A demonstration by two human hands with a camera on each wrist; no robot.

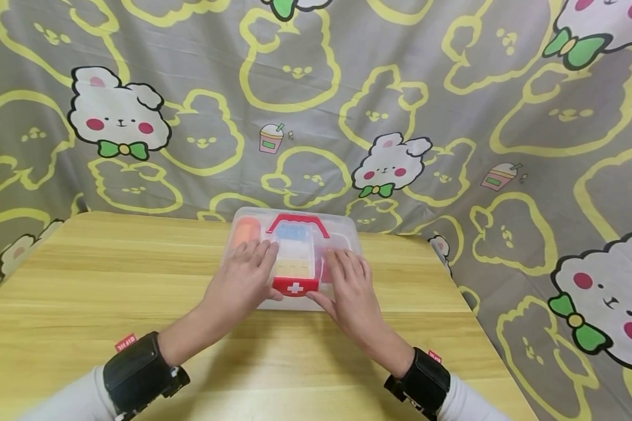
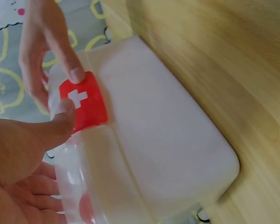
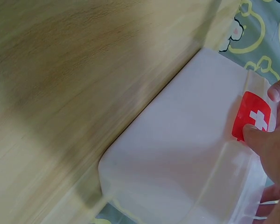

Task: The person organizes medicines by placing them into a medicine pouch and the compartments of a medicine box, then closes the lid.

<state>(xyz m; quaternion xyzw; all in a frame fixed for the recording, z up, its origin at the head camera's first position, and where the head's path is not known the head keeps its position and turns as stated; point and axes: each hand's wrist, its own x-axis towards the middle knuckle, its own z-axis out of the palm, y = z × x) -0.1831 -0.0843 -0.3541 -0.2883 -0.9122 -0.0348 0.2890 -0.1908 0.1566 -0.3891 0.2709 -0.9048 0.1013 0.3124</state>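
A translucent plastic first-aid box [image 1: 342,228] with a red carrying handle [image 1: 298,218] on its lid stands shut on the table. On its front sits a red latch [image 1: 295,286] with a white cross. My left hand [image 1: 244,272] lies over the left part of the lid, fingers fairly straight, its thumb at the latch's left end. Mirroring it, my right hand [image 1: 351,286] covers the lid's right part, thumb touching the latch's other end. In the left wrist view both thumbs meet the latch [image 2: 94,105]. Blurry orange, blue and yellowish contents show through the lid.
The box stands near the back edge of a light wooden table [image 1: 110,275]. Behind and to the right hangs a grey curtain [image 1: 305,134] printed with white rabbits and yellow outlines. Black wrist devices [image 1: 139,374] are strapped over both sleeves.
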